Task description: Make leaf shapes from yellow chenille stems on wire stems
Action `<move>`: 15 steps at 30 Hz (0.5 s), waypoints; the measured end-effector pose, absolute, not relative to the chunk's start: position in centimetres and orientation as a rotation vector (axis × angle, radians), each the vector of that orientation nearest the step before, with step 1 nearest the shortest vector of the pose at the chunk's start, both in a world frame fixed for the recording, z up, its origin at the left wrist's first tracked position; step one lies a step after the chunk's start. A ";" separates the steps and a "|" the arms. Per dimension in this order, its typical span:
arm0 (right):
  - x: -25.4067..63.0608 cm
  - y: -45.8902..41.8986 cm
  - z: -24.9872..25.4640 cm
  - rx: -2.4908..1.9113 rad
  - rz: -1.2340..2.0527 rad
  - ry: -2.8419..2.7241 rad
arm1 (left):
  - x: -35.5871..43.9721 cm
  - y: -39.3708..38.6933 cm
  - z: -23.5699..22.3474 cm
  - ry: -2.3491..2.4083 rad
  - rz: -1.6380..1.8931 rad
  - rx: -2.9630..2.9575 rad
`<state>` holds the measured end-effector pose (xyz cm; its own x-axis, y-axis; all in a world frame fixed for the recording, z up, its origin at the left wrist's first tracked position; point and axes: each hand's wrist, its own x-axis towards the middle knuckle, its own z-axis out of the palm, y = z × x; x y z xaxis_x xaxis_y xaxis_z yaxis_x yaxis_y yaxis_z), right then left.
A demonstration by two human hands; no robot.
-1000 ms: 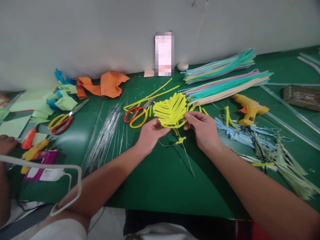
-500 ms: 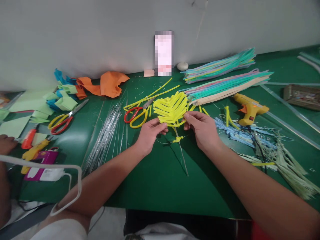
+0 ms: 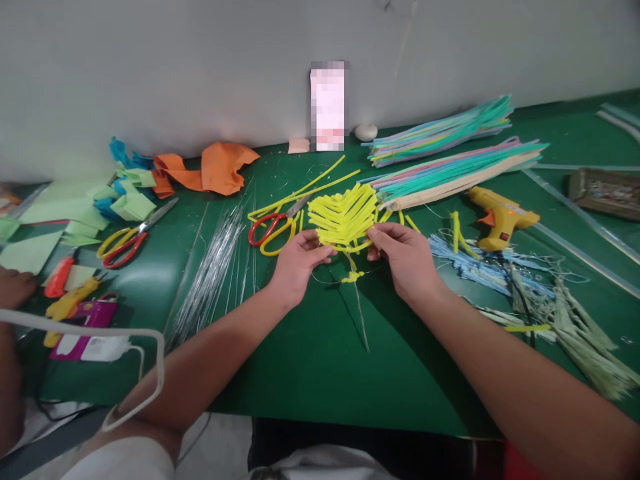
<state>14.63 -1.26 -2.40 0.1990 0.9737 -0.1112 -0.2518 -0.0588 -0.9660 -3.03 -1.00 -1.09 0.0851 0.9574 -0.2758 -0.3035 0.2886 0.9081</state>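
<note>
A yellow leaf made of pipe cleaners [image 3: 345,213] is held up between both hands over the green table. My left hand [image 3: 305,260] pinches its lower left edge, and my right hand [image 3: 400,257] pinches its lower right edge. Below the leaf hangs a thin wire stem [image 3: 362,317] with a small yellow knot [image 3: 353,277] on it. Fine wire curves out from that knot toward each side. Just left of the leaf lie scissors with red and yellow handles [image 3: 273,233], their blades partly behind it, beside loose yellow pipe cleaners [image 3: 300,193].
Silver wires [image 3: 210,273] lie left of my hands. Bundles of coloured pipe cleaners [image 3: 450,133] rest at the back right, near a yellow glue gun [image 3: 503,217]. Farther left are another pair of scissors [image 3: 135,233], a purple and white power strip [image 3: 87,337] and another person's hand [image 3: 15,287].
The wire stem's lower end has swung slightly left, and the knot with it. Both hands keep their pinch on the leaf, almost unmoved.
</note>
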 end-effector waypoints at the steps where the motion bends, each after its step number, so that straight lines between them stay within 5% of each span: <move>1: 14.6 -1.3 -2.4 -1.182 1.219 -0.839 | -3.0 -1.0 -1.2 1.061 1.112 0.782; 15: 14.4 -1.5 -2.2 -1.160 1.237 -0.860 | -3.0 -0.8 -1.0 1.090 1.184 0.703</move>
